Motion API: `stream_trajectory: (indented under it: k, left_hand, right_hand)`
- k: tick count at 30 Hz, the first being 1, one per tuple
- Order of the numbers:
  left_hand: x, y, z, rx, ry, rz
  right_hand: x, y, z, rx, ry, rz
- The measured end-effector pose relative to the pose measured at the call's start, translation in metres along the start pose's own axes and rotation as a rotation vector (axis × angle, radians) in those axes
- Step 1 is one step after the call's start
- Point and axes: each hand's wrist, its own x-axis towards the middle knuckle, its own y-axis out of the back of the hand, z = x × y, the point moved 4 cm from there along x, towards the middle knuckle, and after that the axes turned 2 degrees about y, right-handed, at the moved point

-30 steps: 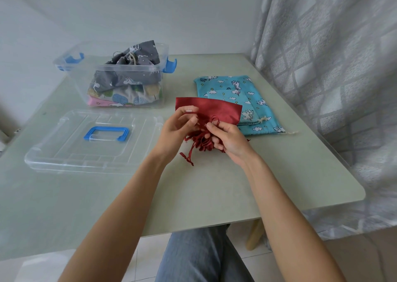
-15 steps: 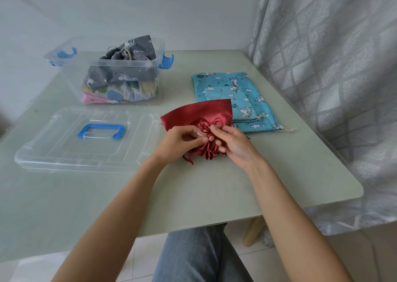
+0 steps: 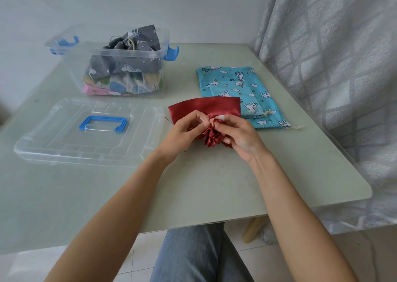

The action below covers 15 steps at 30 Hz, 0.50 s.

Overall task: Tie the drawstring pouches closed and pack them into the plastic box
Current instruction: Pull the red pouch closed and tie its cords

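A dark red satin pouch [image 3: 205, 107] lies on the table's middle, its gathered mouth bunched toward me. My left hand [image 3: 185, 130] and my right hand [image 3: 238, 134] both pinch at that gathered mouth and its red drawstring; the knot itself is hidden by my fingers. Two blue unicorn-print pouches [image 3: 236, 84] lie stacked flat just behind and to the right. The clear plastic box [image 3: 159, 52] stands at the back left, holding a grey unicorn pouch [image 3: 129, 65] on top of other tied pouches.
The box's clear lid [image 3: 53, 135] with a blue handle lies flat on the left of the table. A grey curtain [image 3: 333, 67] hangs along the right edge. The table's [image 3: 214, 185] front edge runs close above my knee.
The pouch came down from a raised hold to the table. Both hands closed in on its gathered mouth, and the dangling cord ends are no longer seen below my hands.
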Motion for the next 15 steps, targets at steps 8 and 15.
stream_trajectory:
  k: [8, 15]
  left_hand:
    - [0.0007, 0.0014, -0.0037, -0.105, 0.267, -0.036]
    - [0.0002, 0.0052, -0.0025, -0.112, 0.214, -0.049]
  right_hand:
    - [-0.0017, -0.0005, -0.0064, -0.348, 0.270, 0.132]
    - [-0.0031, 0.0011, -0.0085, -0.414, 0.285, 0.029]
